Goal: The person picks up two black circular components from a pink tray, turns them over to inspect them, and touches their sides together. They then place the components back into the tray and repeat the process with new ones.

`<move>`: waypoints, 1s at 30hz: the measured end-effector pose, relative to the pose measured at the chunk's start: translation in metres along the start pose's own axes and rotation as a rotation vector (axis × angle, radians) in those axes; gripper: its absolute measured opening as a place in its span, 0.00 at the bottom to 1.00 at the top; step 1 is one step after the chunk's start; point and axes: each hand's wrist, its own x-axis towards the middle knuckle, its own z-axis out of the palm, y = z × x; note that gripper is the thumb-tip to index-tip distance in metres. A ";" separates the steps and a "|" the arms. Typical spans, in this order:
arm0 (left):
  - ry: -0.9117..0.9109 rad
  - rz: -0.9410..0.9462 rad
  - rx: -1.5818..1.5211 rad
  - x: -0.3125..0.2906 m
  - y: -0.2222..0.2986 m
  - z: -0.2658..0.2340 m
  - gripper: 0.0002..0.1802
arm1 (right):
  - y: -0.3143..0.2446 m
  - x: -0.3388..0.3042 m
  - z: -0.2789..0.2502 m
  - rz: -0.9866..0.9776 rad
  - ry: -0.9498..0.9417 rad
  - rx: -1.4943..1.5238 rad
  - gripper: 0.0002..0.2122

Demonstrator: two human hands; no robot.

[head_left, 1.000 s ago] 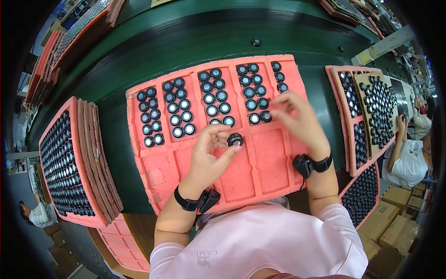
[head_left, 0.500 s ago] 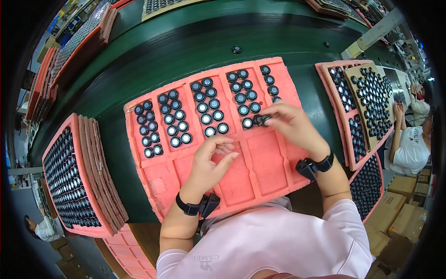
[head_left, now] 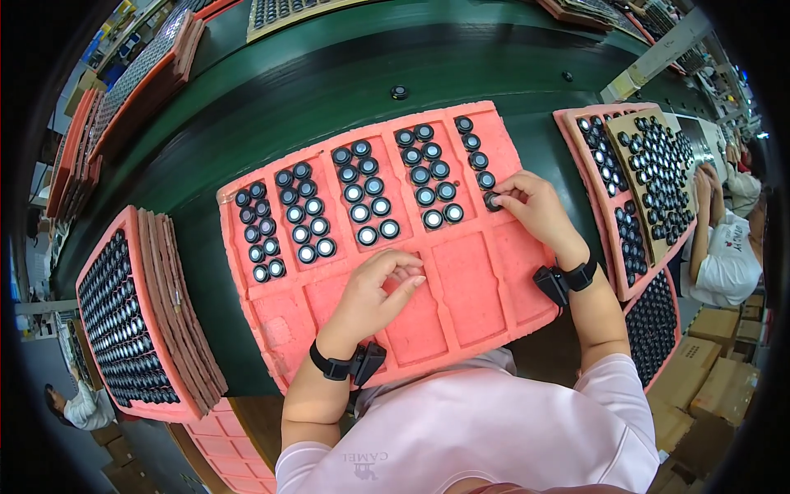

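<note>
A pink foam tray (head_left: 473, 288) lies in front of me, its far compartments holding columns of small round black parts (head_left: 362, 212) with silver centres. At the lower end of the far-right column, my right hand (head_left: 533, 212) pinches one round black part (head_left: 494, 201) between thumb and fingertips, low against the tray. That part is partly covered by the fingers. My left hand (head_left: 374, 298) hovers over the near compartments, fingers loosely curled and thumb apart, with nothing in it. Both wrists wear a black strap with a small black device.
One loose round part (head_left: 399, 92) sits on the green belt (head_left: 329, 82) beyond the tray. Filled trays (head_left: 132, 317) are stacked at the left. More filled trays (head_left: 625, 206) stand at the right, near another person (head_left: 728, 255). Cardboard boxes (head_left: 699, 370) are at the lower right.
My right hand has moved right with the round part, from beside the fourth column to the end of the fifth. The loose part on the belt has shifted left. My left hand has barely moved.
</note>
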 end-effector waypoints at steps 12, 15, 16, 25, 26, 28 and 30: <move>-0.011 0.023 0.063 0.006 0.005 0.005 0.09 | 0.004 0.026 -0.036 -0.158 0.175 -0.221 0.06; 0.041 0.013 0.055 0.009 0.012 0.004 0.08 | 0.020 0.060 -0.057 -0.185 0.195 -0.296 0.07; 0.056 0.000 0.012 0.010 0.013 0.003 0.08 | 0.025 0.074 -0.066 -0.214 0.218 -0.398 0.07; 0.180 -0.161 -0.060 0.067 0.048 -0.053 0.04 | 0.094 0.202 -0.113 0.109 0.213 -0.936 0.13; 0.178 -0.153 0.003 0.081 0.044 -0.061 0.05 | 0.106 0.210 -0.119 0.152 0.218 -0.948 0.13; 0.196 -0.152 0.076 0.110 0.029 -0.079 0.06 | 0.134 0.225 -0.124 0.236 0.273 -0.936 0.15; 0.181 -0.121 0.251 0.135 0.019 -0.094 0.07 | 0.141 0.235 -0.116 0.261 0.312 -0.898 0.15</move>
